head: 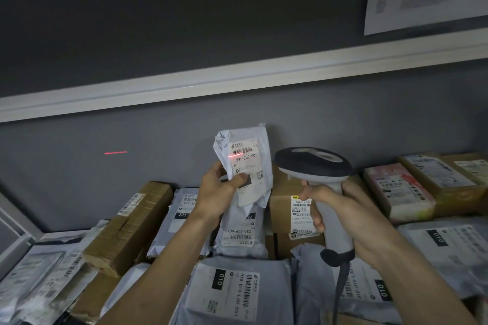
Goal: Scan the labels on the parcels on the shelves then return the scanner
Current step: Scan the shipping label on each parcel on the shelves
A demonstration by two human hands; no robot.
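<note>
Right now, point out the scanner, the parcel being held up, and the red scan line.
scanner (313,163), head view, dark head.
held parcel (244,163), head view, its label.
red scan line (115,152), head view, on wall.

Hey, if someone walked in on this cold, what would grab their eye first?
Probably the white parcel held up at centre by the left hand, a red scan line crossing its barcode and spilling onto the grey wall to the left. Next, the scanner gripped in the right hand, above a shelf crowded with parcels.
</note>
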